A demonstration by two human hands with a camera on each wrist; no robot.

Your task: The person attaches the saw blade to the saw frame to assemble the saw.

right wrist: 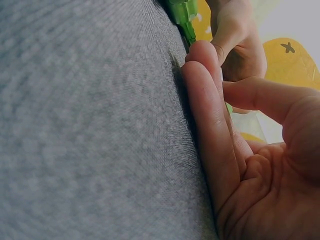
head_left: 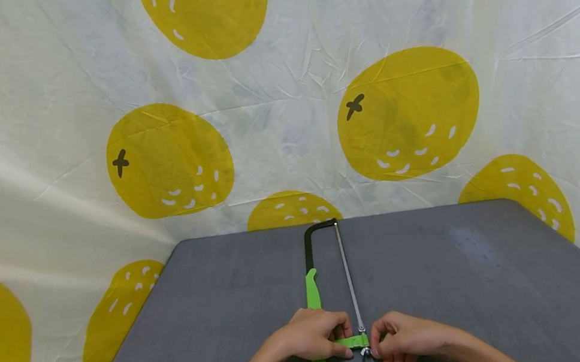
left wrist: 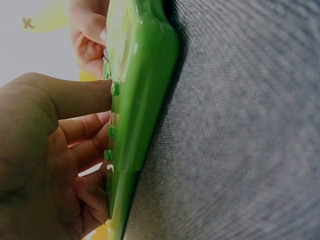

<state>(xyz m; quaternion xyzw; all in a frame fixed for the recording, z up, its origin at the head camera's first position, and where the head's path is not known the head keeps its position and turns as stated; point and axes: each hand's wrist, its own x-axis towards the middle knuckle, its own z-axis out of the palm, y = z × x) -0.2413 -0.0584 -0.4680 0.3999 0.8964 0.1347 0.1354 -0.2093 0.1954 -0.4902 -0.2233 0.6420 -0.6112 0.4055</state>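
Note:
A hacksaw (head_left: 311, 290) with a bright green handle and black front bow lies flat on the grey table, its narrow silver blade (head_left: 347, 276) pointing away from me. My left hand (head_left: 316, 333) reaches over the frame and grips the short green crosspiece (head_left: 352, 342) at the blade's near end, thumb on the near side. In the left wrist view its thumb and fingertips press along the green frame (left wrist: 145, 95). A small metal wing nut (head_left: 365, 351) sticks out below the crosspiece. My right hand (head_left: 404, 339) has thumb and forefinger at the wing nut, other fingers resting low by the table.
The grey table (head_left: 248, 283) reaches back to a white cloth (head_left: 285, 139) printed with large yellow fruit, which hangs behind it and along both sides. A pale patch (head_left: 473, 245) marks the tabletop at the back right.

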